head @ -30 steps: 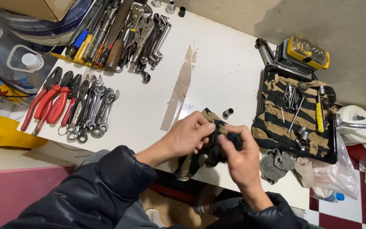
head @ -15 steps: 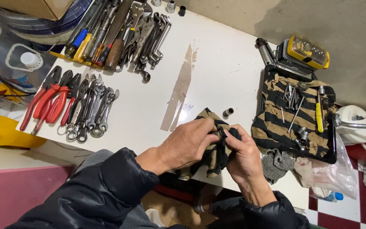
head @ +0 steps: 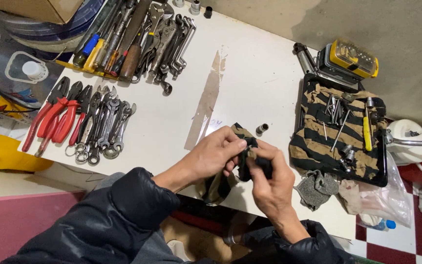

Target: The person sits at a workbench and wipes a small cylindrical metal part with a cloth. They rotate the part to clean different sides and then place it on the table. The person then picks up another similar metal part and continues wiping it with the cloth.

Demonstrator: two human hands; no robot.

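Observation:
Over the near edge of the white table (head: 250, 78), my left hand (head: 211, 156) and my right hand (head: 269, 181) meet around a striped black-and-tan rag (head: 218, 186). Both hands pinch a small dark part (head: 246, 164) wrapped in the rag; what the part is cannot be made out. The rag hangs down below my left hand. A small metal socket (head: 262, 128) stands on the table just beyond my fingers.
Red-handled pliers (head: 54, 117) and wrenches (head: 106, 127) lie at the left. More tools (head: 137, 39) sit at the back. A tray with a striped cloth (head: 338, 132) holds sockets and bits at the right, near a yellow case (head: 352, 58) and a grey rag (head: 316, 188).
My hands have closed in together over the rag and part. My right hand has shifted slightly left and down, its fingers now covering more of the dark part.

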